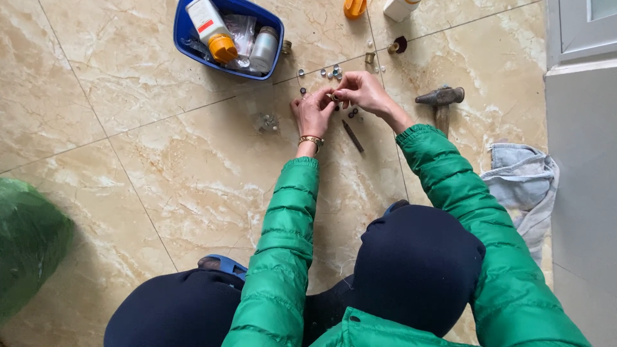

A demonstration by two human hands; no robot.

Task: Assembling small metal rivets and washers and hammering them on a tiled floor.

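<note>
Nearest you, your knees and the green sleeves frame the work; your left hand [313, 114] and right hand [363, 90] meet over the tile floor [160, 160], fingertips of both pinched narrowly on one small brass fitting [335, 97] held just above the tiles. It is too small to say what kind. Judged from here, the fitting could slip out and roll among the loose bits right under your hands, since the grip is by fingertips only and the tiles are smooth. Just beside your left hand lies one small clear bag of parts [265, 122]; below your right hand lies one dark pointed tool [352, 135]. To your right sit one hammer [441, 101] and one crumpled grey cloth [524, 183]. Beyond your hands are scattered small washers and nuts [333, 72], roughly a dozen, too small to count exactly. Farthest off stands one blue tub [182, 33] holding an orange-capped white bottle [211, 29] and a grey canister [263, 49].
</note>
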